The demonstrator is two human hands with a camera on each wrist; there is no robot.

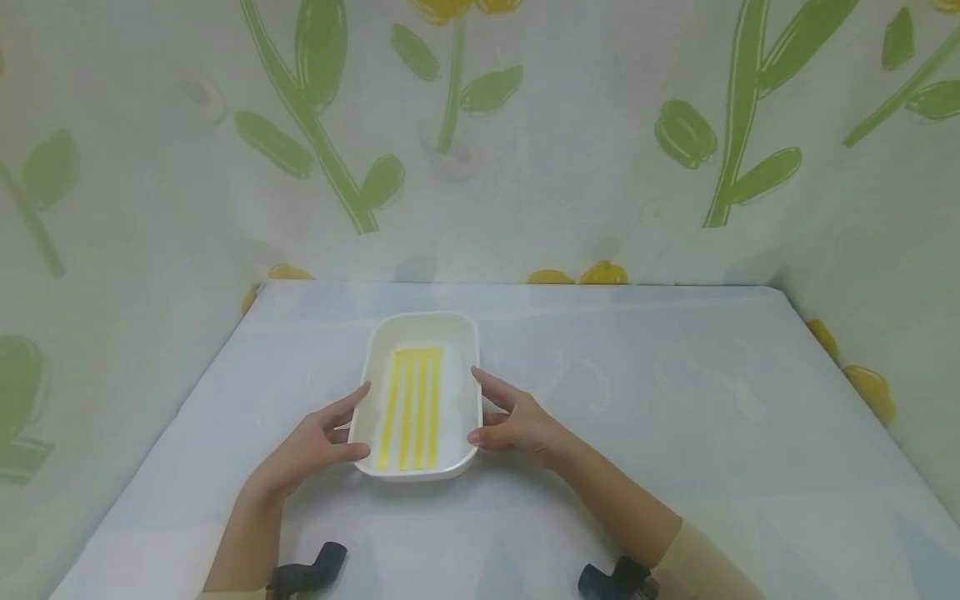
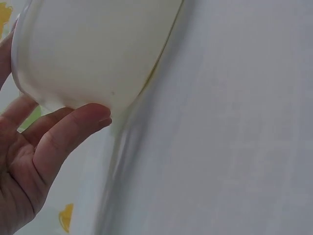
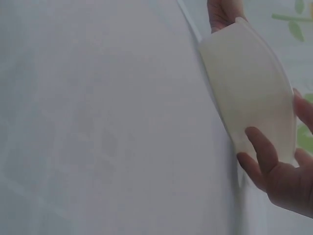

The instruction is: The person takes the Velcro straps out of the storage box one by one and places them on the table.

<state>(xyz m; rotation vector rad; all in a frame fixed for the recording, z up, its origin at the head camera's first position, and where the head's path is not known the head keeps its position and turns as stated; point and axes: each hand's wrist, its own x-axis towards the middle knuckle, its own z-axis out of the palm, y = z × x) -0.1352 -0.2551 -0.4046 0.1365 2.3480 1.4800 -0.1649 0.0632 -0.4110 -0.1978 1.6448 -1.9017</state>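
A white rectangular tray (image 1: 455, 392) with rounded corners and raised walls stands left of the middle of the table. Inside it lie several long yellow strips (image 1: 406, 408), side by side, with a short one across their far end. My left hand (image 1: 311, 442) grips the tray's left side, index finger at the rim and thumb near the front corner. On the opposite side my right hand (image 1: 522, 427) holds the wall between thumb and fingers. In the left wrist view the fingers press the outer wall of the tray (image 2: 98, 54); in the right wrist view, fingertips lie against its outside (image 3: 249, 83).
A pale patterned cloth covers the table (image 1: 675, 400). Behind it and along both sides rises a light wall (image 1: 555, 150) printed with green stems and yellow flowers. Dark wrist devices (image 1: 309, 573) sit on both forearms near the front edge.
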